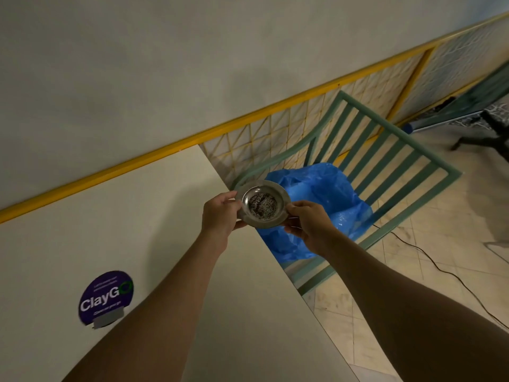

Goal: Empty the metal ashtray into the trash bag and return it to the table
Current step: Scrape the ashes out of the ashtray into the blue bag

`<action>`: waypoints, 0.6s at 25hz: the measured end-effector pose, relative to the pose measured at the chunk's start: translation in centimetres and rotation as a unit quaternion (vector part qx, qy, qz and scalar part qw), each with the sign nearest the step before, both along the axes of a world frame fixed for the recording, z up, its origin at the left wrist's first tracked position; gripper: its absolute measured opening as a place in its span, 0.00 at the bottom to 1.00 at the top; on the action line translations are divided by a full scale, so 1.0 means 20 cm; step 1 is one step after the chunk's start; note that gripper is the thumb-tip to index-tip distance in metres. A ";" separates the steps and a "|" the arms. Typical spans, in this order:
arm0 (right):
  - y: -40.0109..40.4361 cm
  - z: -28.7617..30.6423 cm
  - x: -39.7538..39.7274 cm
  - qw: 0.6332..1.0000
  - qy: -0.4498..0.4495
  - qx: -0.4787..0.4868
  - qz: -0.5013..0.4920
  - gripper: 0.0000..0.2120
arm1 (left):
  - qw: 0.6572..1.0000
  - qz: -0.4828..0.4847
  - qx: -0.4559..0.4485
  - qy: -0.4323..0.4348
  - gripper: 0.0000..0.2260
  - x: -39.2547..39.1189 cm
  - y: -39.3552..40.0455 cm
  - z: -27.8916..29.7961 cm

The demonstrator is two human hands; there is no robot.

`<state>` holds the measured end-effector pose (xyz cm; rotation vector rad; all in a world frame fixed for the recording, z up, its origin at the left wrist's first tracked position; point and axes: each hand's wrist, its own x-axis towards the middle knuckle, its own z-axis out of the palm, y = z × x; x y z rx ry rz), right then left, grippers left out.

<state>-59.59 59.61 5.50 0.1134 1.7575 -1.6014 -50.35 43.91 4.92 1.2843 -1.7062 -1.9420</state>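
My left hand (219, 216) pinches the rim of the round, shallow metal ashtray (262, 206) at its nine o'clock side, thumb on top and fingers beneath. My right hand (305, 224) pinches the rim at about four o'clock in the same way. Both hands are closed on the ashtray, which is lifted clear of the pale rectangular table top (137, 216) and held almost level, its bowl holding a heap of speckled dark ash.

The ashtray hangs just past the table's right edge, over the near lip of the crumpled blue plastic trash bag (319, 197). The bag's open mouth spreads from the ashtray toward one and two o'clock, resting on the seat of the green slatted metal chair (385, 161). I judge the pour should tip the far rim away toward one o'clock, so the ash falls into the bag and not on the table.
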 end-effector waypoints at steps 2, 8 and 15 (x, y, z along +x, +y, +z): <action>0.02 -0.07 -0.07 1.000 -0.007 0.002 -0.007 0.07 | 1.000 -0.005 0.021 0.001 0.14 -0.08 0.00 -0.07; 0.04 -0.30 -0.27 0.999 -0.025 0.020 -0.033 0.06 | 0.998 -0.012 -0.022 -0.053 0.12 -0.31 -0.04 -0.34; 0.05 -0.55 -0.45 0.995 -0.049 0.038 -0.079 0.05 | 0.885 -0.227 -0.389 -0.114 0.15 -0.44 -0.12 -0.68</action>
